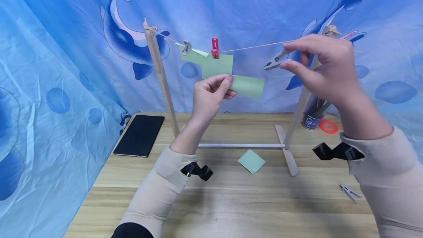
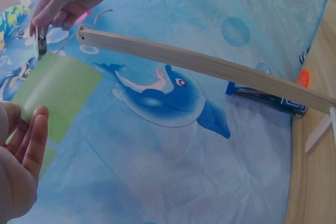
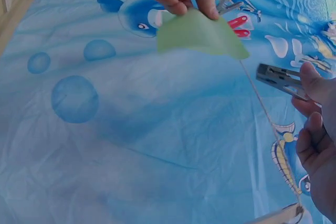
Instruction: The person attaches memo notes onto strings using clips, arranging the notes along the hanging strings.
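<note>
A green paper note (image 1: 248, 85) is pinched by its left edge between thumb and fingers of my left hand (image 1: 211, 93), below the string (image 1: 261, 46). My right hand (image 1: 330, 67) pinches a grey clothespin (image 1: 277, 60) by its handle ends, near the string's right part; its tip points left toward the note. On the string hang two more green notes, one under a grey clothespin (image 1: 186, 47) and one under a red clothespin (image 1: 215, 48). In the right wrist view the held clothespin (image 3: 281, 80) is beside the string, apart from the held note (image 3: 199, 38).
Wooden posts (image 1: 161, 80) hold the string above the table. Another green note (image 1: 251, 161) lies below the white crossbar (image 1: 241, 145). A spare clothespin (image 1: 350, 193) lies at right, a black notebook (image 1: 140, 135) at left. Behind the right post are a pen cup (image 1: 310, 121) and an orange ring (image 1: 328, 126).
</note>
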{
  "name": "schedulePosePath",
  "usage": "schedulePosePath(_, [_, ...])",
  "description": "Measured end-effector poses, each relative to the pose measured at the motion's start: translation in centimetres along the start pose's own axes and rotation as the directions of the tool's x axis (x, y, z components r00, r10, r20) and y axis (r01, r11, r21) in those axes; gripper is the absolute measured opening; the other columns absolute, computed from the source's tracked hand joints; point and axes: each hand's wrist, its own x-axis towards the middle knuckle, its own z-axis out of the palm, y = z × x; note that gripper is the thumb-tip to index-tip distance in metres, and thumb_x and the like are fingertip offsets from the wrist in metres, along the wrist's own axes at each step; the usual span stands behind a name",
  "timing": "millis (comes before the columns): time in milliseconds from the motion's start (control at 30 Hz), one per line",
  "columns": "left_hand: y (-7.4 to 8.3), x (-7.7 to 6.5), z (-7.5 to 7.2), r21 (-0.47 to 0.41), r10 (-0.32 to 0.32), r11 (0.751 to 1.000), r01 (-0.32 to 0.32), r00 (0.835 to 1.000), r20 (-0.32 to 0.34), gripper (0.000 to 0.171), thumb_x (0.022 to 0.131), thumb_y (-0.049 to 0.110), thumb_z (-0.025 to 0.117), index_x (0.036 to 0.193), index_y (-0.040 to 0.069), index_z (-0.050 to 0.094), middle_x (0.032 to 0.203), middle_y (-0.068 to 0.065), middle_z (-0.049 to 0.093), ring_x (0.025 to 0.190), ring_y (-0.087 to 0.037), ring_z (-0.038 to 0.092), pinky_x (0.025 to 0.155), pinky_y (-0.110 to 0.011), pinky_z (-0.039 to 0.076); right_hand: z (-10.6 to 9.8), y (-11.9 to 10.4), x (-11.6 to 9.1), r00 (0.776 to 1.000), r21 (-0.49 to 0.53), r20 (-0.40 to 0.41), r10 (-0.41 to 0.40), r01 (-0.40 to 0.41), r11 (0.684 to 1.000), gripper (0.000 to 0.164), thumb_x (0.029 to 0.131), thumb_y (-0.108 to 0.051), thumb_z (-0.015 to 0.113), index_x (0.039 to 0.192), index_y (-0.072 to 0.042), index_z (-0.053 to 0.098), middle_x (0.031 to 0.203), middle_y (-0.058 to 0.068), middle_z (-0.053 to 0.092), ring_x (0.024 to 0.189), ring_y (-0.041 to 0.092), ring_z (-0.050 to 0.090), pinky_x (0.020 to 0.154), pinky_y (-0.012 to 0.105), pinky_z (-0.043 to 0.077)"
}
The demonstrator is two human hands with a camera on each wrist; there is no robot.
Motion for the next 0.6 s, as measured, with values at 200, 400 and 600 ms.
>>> schedulePosePath(200, [0.7,0.8,0.5,0.032,0.009,0.999,-0.007,0.997,-0.071,0.018,0.097,0.009,0.070,0.104,-0.006,0.075,0.079,-0.015,0.073,0.060,-0.012,0.068,0.064,-0.033,0.061,-0.2,-0.6,2.5,0.997,-0.045,0.077,0.000,0.003,0.999,0.021,0.081,-0.006,0.085,0.099,0.003,0.078,0.063,0.008,0.056,0.066,-0.005,0.038,0.061,0.018,0.026])
schedulePosePath(400, [1.1,1.3,1.1,0.130,0.017,0.991,0.003,0.989,-0.147,0.017,0.094,0.018,0.075,0.101,0.002,0.079,0.079,-0.003,0.069,0.051,-0.009,0.049,0.049,-0.020,0.042,-0.2,-0.9,4.8,0.988,-0.117,0.146,-0.049,0.066,0.991,0.019,0.082,-0.004,0.084,0.098,0.004,0.078,0.068,0.014,0.063,0.067,-0.005,0.038,0.061,0.016,0.027])
schedulePosePath(600, [0.7,1.9,1.6,0.161,0.022,0.987,0.005,0.985,-0.170,0.018,0.093,0.019,0.076,0.100,0.003,0.080,0.080,-0.001,0.070,0.055,-0.008,0.044,0.050,-0.020,0.035,0.2,-0.8,6.0,0.976,-0.144,0.220,0.009,0.023,0.989,0.018,0.088,-0.012,0.078,0.099,0.003,0.078,0.081,0.016,0.072,0.069,-0.006,0.040,0.062,0.014,0.030])
